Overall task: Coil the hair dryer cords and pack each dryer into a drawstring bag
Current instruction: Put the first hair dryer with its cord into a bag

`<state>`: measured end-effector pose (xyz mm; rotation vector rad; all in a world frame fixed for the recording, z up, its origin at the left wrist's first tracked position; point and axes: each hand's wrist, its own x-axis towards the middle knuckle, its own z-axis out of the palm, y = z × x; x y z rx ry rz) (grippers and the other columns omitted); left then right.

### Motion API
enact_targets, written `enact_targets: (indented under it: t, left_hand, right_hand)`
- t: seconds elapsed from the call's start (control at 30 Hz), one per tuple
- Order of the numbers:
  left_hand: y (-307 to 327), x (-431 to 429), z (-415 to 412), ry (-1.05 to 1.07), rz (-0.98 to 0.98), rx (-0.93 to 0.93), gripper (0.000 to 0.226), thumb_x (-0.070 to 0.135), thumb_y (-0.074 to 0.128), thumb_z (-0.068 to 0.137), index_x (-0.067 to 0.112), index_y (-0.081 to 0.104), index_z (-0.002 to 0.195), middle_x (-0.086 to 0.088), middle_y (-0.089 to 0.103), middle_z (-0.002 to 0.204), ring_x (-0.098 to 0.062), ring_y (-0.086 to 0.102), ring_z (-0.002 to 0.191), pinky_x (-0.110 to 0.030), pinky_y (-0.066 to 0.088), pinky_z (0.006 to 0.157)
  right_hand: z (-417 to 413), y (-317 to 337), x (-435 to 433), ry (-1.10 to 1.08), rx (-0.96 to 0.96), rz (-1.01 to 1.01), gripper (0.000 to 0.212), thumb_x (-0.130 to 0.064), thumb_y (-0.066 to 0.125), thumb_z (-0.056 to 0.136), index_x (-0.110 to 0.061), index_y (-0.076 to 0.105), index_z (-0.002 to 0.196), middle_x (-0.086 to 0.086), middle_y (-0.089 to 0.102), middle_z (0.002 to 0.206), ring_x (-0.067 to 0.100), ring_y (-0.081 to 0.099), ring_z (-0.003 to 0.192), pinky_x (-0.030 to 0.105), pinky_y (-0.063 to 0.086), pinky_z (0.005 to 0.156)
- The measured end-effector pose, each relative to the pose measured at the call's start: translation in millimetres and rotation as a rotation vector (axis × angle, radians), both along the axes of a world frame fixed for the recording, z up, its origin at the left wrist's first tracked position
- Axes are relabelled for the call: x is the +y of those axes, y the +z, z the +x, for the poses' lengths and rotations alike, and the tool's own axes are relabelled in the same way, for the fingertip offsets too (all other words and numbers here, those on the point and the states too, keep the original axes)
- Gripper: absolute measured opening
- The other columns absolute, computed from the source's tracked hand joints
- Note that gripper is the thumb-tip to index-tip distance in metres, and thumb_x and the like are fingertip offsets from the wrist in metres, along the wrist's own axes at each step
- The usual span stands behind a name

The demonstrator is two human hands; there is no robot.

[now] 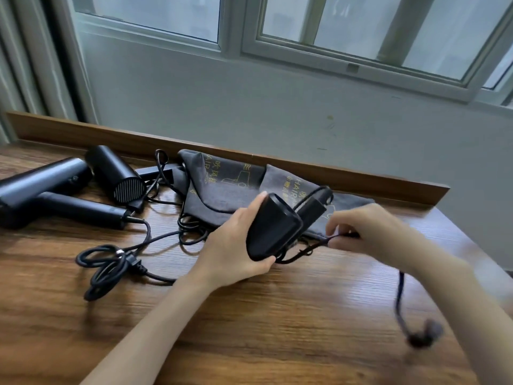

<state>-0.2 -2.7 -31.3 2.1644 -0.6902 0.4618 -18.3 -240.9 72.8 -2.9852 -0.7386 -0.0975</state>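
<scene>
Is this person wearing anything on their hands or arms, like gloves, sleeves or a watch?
No. The left hand and right hand are bare: no gloves or visible rings. Both forearms are uncovered to the frame edge: no sleeve, watch or bracelet shows.

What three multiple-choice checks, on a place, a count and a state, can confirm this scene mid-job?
1. Where do the drawstring bags lie?
A. Against the wooden back rail
B. On the windowsill
C. On the floor

2. How many hair dryers show?
A. Two
B. Three
C. Five

3. What is the right hand doing?
A. Lying flat and open
B. Pinching a cord
C. Holding a bag

Answers: 1 A, the bags lie flat beside the rail. 2 B, one held dryer is in the left hand and two other dryers lie at the left. 3 B, its fingers pinch the black cord.
</scene>
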Motion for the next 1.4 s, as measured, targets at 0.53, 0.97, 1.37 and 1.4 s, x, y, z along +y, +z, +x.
enact_targets:
  t: [0.53,0.97,1.37,1.4]
  left_hand:
    - [5.8,14.6,4.4,-0.675,-0.676,0.646,0.066,0.048,0.08,0.057,0.039,0.058,0.119,0.006,0.066,0.117,-0.015,0.062,0.106,-0.025,0.051,0.082]
    - [-0.7,5.6,14.0,-0.102,-1.174,0.493,0.057,0.035,0.071,0.061,0.031,0.056,0.116,0.005,0.068,0.102,-0.014,0.065,0.095,-0.023,0.053,0.07]
    - [-3.5,0.4,8.8,0.023,-0.328,0.152,0.096,0.04,0.075,0.065,0.046,0.015,0.14,0.035,0.037,0.123,0.02,0.039,0.111,0.002,0.038,0.079]
    - [-2.5,-0.5,7.8,-0.014,-0.274,0.152,0.097,0.044,0.073,0.064,0.049,0.012,0.139,0.038,0.034,0.124,0.021,0.037,0.112,0.001,0.038,0.081]
  right_hand:
    - [57.2,-4.3,-5.3,-0.107,-0.028,0.067,0.016,-0.004,0.055,0.09,-0.007,0.068,0.098,0.002,0.066,0.097,0.022,0.063,0.094,0.027,0.049,0.08]
    - [7.7,-62.1,56.1,0.069,0.162,0.124,0.024,-0.026,0.051,0.093,-0.012,0.054,0.113,0.01,0.065,0.099,0.026,0.06,0.09,0.033,0.039,0.067]
    - [-4.5,-0.7,34.7,0.008,-0.167,-0.143,0.02,-0.033,0.04,0.098,-0.031,0.058,0.108,-0.01,0.062,0.092,0.015,0.058,0.094,0.027,0.037,0.064]
    - [-1.7,2.5,30.4,0.041,-0.227,-0.192,0.02,-0.035,0.04,0.097,-0.035,0.057,0.108,-0.013,0.062,0.096,0.013,0.056,0.098,0.025,0.034,0.067]
